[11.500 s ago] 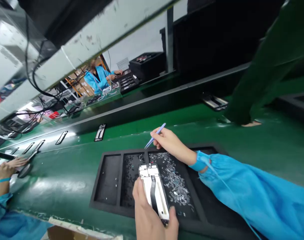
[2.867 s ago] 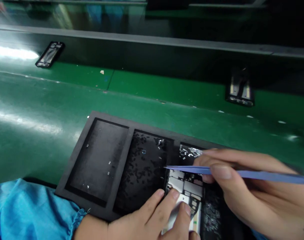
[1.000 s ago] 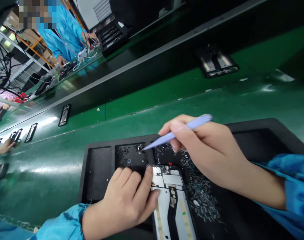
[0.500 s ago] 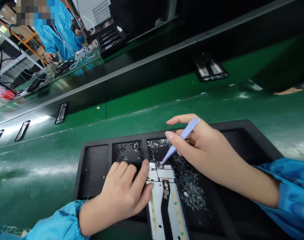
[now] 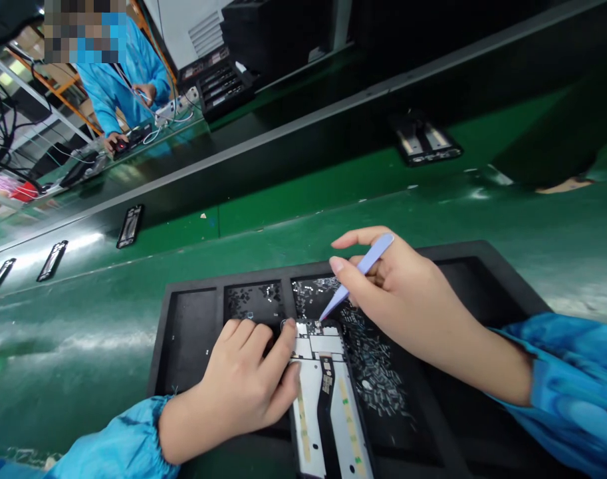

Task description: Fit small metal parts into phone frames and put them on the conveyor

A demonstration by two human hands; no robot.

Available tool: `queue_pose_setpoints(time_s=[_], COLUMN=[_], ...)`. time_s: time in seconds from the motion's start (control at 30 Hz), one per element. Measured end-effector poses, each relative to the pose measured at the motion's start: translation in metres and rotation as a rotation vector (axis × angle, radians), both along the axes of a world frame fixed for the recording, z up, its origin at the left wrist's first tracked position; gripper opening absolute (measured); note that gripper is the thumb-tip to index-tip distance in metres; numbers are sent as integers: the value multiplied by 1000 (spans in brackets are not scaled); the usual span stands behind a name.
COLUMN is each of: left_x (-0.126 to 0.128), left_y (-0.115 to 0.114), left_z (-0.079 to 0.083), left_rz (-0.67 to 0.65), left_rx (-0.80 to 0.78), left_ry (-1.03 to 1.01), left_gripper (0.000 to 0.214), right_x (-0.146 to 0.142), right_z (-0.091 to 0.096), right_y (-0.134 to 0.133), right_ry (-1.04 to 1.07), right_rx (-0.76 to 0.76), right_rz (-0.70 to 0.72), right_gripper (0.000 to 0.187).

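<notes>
An opened phone (image 5: 333,399), its inner side with white plates and a dark ribbon cable facing up, lies over the black compartment tray (image 5: 193,287). My left hand (image 5: 248,379) grips the phone's upper left edge between thumb and index finger, the other fingers curled. Light purple tweezers (image 5: 365,265) are pinched in my right hand (image 5: 397,293), pointing down and left. Their tip meets the small parts at the phone's top edge; whether it holds a piece is too small to tell.
Tray compartments hold many tiny dark pieces (image 5: 253,299) and small clear strips (image 5: 377,372). Several phone frames, one a phone frame (image 5: 129,226), lie along the green bench (image 5: 263,249). Another opened phone (image 5: 427,143) is at the back right. Across the bench is a person in blue (image 5: 138,66).
The tweezers' tip has shifted slightly left along the phone's top edge. My left hand keeps its hold. Across the bench, the person's hands have moved lower.
</notes>
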State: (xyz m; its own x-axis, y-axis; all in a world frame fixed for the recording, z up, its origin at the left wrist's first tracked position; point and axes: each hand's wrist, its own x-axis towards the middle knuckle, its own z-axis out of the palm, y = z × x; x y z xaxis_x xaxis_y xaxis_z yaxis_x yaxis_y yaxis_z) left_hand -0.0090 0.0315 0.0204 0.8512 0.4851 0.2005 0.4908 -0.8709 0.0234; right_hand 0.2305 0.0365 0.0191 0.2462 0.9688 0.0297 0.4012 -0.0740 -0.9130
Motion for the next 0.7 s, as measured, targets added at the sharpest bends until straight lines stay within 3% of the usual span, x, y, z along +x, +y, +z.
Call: queue_pose_setpoints(time_s=[0.27,0.47,0.6,0.7], left_x=[0,0,-4,-4], left_y=[0,2,0,-23], left_z=[0,-2,5,17], left_rz=[-7,11,76,202], left_rx=[-4,-58,-104,-62], left_ry=[9,-7,-29,-59], left_gripper=[41,41,39,37], right_x=[-1,1,3,8], right_z=[1,1,-2,-5], right_y=[-1,4,7,13], right_ry=[-26,-35,112,318], right_rx=[17,32,59,80], right_rz=[69,-23,-41,5], right_gripper=[17,14,20,35])
